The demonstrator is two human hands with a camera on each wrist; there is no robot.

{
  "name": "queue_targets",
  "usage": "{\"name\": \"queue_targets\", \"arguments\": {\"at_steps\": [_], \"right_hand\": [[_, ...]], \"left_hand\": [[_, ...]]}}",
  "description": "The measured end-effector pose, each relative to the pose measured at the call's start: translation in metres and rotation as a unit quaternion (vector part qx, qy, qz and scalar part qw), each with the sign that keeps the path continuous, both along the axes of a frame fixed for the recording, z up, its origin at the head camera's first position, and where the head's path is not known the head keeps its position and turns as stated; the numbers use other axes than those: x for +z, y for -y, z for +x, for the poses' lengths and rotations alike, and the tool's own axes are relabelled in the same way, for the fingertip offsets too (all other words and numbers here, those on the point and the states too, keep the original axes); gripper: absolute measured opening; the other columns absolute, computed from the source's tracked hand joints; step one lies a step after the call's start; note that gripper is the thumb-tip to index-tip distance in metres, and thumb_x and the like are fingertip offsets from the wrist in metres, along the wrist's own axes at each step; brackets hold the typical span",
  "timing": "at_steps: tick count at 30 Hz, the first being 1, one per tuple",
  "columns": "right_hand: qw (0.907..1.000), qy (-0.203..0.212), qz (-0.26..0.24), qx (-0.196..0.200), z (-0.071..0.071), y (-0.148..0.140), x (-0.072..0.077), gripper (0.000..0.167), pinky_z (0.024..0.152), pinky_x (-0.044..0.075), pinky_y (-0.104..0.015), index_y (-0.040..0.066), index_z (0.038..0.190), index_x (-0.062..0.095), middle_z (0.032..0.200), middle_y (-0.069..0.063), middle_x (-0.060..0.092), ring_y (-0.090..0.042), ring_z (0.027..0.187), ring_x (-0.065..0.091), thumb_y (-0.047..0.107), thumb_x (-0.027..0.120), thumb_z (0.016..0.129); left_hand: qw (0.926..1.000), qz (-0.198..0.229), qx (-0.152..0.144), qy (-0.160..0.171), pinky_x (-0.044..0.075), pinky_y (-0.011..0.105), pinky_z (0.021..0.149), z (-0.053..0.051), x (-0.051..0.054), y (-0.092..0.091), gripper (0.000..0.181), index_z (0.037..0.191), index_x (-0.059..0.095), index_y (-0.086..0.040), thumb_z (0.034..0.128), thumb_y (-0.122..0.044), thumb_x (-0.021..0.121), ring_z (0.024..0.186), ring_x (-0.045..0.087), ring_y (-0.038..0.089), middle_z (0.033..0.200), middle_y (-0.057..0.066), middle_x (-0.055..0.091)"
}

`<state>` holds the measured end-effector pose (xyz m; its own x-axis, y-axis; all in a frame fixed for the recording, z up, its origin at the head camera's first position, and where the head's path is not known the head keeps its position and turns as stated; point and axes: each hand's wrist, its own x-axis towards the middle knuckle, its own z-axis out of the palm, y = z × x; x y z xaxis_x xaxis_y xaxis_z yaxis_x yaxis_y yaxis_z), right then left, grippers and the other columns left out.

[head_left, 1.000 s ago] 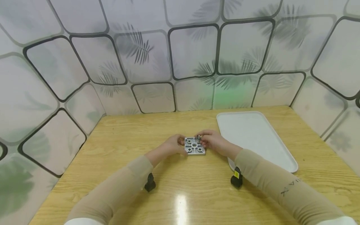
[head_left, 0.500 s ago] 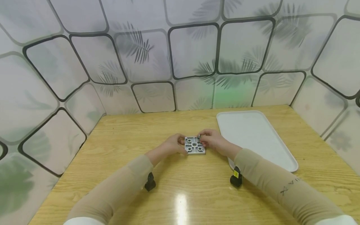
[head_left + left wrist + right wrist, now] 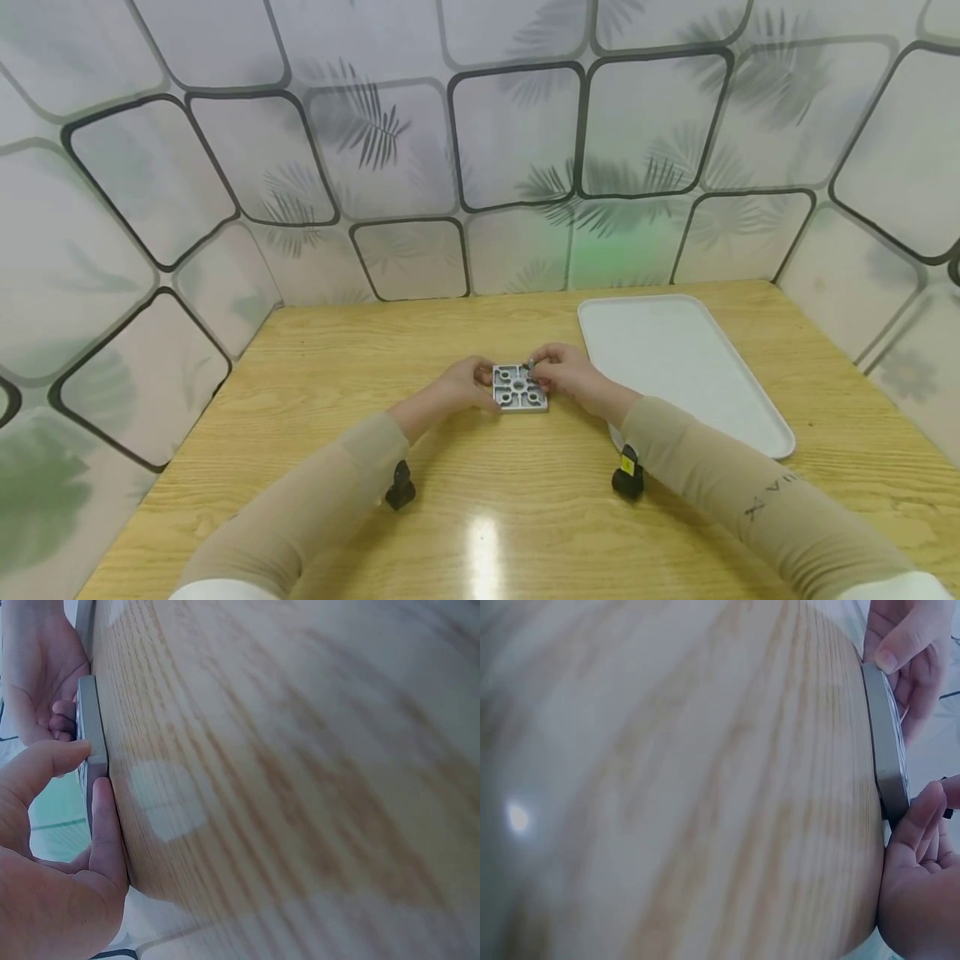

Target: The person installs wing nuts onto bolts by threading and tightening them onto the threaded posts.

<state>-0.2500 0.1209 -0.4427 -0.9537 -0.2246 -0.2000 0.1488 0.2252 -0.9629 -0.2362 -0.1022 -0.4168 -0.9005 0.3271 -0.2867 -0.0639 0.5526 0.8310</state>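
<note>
Two beige sleeves enter from the lower corners. At the frame's centre the left hand, thumb and fingers curled, grips the left edge of a square metal plate, ribbed face up, neither axis clearly longer. The right hand pinches a small peg, tip upward, at its upper-right corner. Right of centre, a white tray stretches away.

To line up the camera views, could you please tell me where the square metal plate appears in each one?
Head: metal plate, below centre, slightly right.
Left wrist: metal plate, left side, nearly edge-on.
Right wrist: metal plate, right side, nearly edge-on.
Shared landmark: the left hand, touching it in all three.
</note>
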Motion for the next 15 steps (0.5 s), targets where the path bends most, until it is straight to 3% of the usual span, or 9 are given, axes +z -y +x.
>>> {"name": "queue_targets", "arguments": {"at_steps": [12, 15], "right_hand": [[0.9955, -0.031, 0.081, -0.037, 0.0039, 0.0068, 0.0034, 0.018, 0.068, 0.054, -0.019, -0.001, 0.111, 0.064, 0.080, 0.003, 0.059, -0.009, 0.073, 0.055, 0.009, 0.069, 0.097], [0.9952, -0.033, 0.084, -0.037, 0.0049, 0.0070, 0.0043, 0.025, 0.067, 0.053, -0.019, -0.002, 0.118, 0.062, 0.082, 0.002, 0.060, -0.009, 0.073, 0.056, 0.009, 0.071, 0.097]], "left_hand": [[0.9999, -0.013, -0.001, -0.003, 0.048, 0.024, 0.086, 0.0035, 0.0044, -0.0009, 0.081, 0.150, 0.052, 0.000, 0.0776, 0.001, 0.088, 0.102, 0.054, 0.019, 0.119, 0.010, 0.062], [0.9999, -0.014, 0.000, -0.005, 0.048, 0.024, 0.087, 0.0038, 0.0048, -0.0011, 0.081, 0.150, 0.052, 0.000, 0.0772, 0.001, 0.088, 0.103, 0.055, 0.019, 0.119, 0.010, 0.062]]}}
